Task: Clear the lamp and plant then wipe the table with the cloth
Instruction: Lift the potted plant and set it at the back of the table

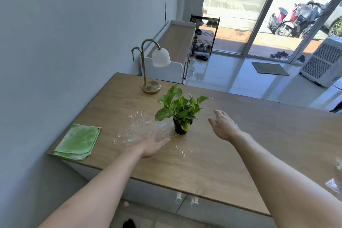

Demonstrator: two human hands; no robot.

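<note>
A small green leafy plant [180, 111] in a black pot stands near the middle of the wooden table [231, 153]. Behind it, near the far edge, stands a brass lamp [150, 72] with a white bell shade. A folded green cloth [77, 141] lies at the table's left end by the wall. A wet, whitish spill [140, 127] spreads to the left of the pot. My left hand [152, 145] hovers open just left of the pot, over the spill. To the right of the plant, my right hand [224, 125] is open and apart from it.
A grey wall runs along the left. A white cabinet with a wooden top [175, 42] stands beyond the table, a shoe rack [205, 35] behind it. An air cooler [323, 63] and doormat [269, 68] are on the tiled floor by the glass door.
</note>
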